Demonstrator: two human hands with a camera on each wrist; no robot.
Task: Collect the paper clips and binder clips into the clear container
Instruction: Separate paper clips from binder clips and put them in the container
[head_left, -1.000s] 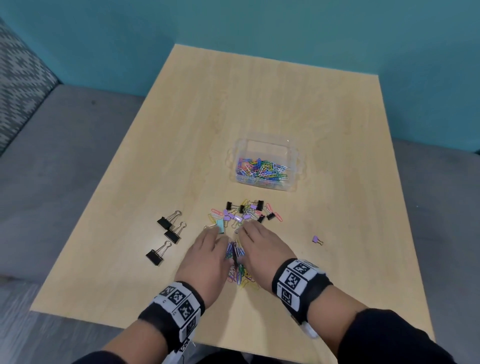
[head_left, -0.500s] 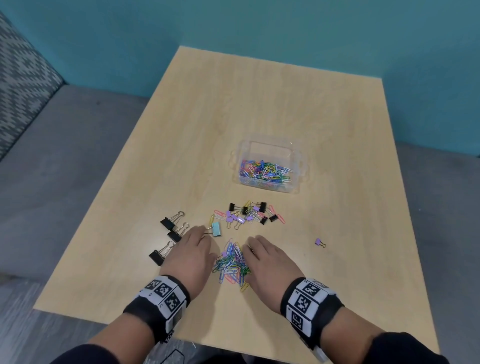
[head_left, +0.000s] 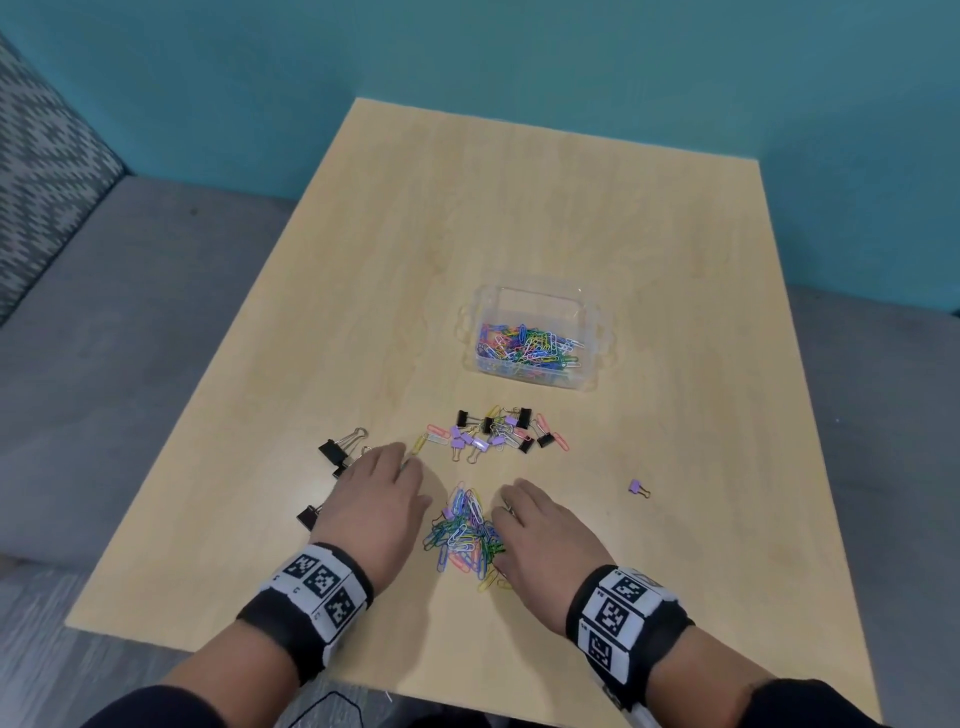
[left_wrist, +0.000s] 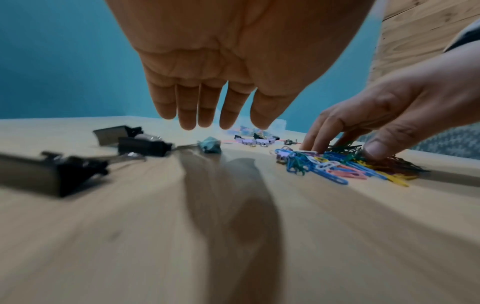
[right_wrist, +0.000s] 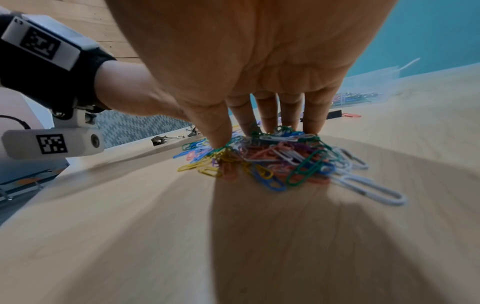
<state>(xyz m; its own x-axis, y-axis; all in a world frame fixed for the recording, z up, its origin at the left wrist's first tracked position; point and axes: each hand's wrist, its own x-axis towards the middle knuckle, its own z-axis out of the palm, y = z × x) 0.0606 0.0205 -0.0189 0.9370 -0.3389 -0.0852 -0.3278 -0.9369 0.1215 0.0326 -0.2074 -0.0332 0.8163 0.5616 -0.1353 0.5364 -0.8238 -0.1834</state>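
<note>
- My hands have parted. A second ago they were pressed together over the pile (head_left: 464, 538) of paper clips; now the left hand (head_left: 375, 512) sits to the pile's left and the right hand (head_left: 545, 535) to its right, so the pile is uncovered.
- The left hand hangs released just above the surface (head_left: 519, 218), fingers (left_wrist: 205, 107) straight, gripping nothing. It is near the black binder clips (head_left: 337, 451) left of the pile.
- The right hand is spread, thumb and fingertips (right_wrist: 270, 118) pressing on the pile's right edge; nothing is pinched or lifted yet.
- The pile has been dragged toward me, away from the mixed scatter (head_left: 498, 434) of small clips beyond it.
- The container (head_left: 537, 338) stands beyond that scatter, well apart from the pile, already holding many paper clips.
- I judge the raking is done and a scoop comes next; the binder clips and one stray purple clip (head_left: 638, 488) off to the pile's right remain.
</note>
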